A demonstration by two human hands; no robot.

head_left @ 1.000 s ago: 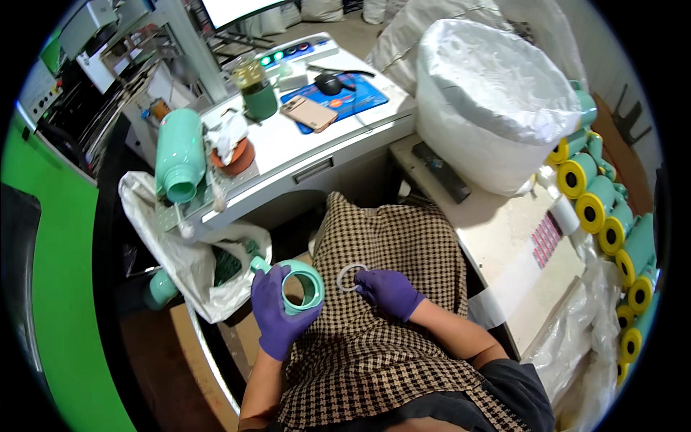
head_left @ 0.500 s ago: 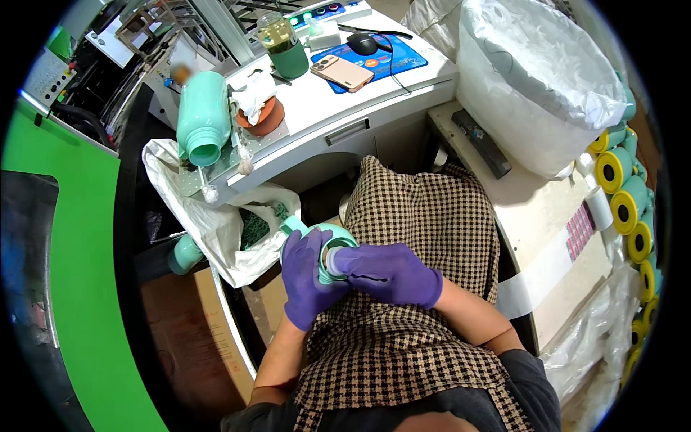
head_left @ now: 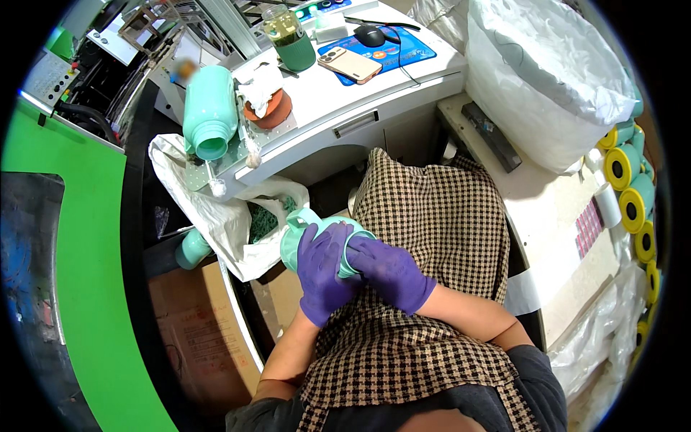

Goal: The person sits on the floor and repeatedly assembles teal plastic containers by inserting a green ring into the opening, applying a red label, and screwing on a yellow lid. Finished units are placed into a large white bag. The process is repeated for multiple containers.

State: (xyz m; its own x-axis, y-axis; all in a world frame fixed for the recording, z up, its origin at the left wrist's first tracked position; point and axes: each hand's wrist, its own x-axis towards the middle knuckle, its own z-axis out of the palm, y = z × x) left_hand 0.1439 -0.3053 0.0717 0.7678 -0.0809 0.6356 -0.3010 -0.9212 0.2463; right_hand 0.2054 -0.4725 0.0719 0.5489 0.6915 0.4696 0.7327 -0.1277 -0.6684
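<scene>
A mint-green plastic jug body [head_left: 292,245] with a small loop handle is held above my lap, its round opening tilted toward my right. My left hand [head_left: 324,270], in a purple glove, wraps around its near side. At the opening is my right hand [head_left: 392,273], also purple-gloved, with bent fingers reaching over the rim. Those fingertips are hidden inside, so anything between them is out of sight. A similar, larger mint-green bottle shell [head_left: 210,108] lies on the desk at the left, its mouth facing me.
A white sack [head_left: 194,216] with green plastic scraps hangs below the desk [head_left: 317,108]. On the desk are an orange-brown round pad [head_left: 270,109], a jar [head_left: 291,43], a phone [head_left: 350,65] and a mouse [head_left: 369,36]. A large white bag [head_left: 533,122] and yellow-ended mint-green bottles [head_left: 622,167] stand right.
The jug body has turned, so its opening faces more to the right. My right hand has pushed its fingers further over the rim, and the pale piece seen by them is hidden now.
</scene>
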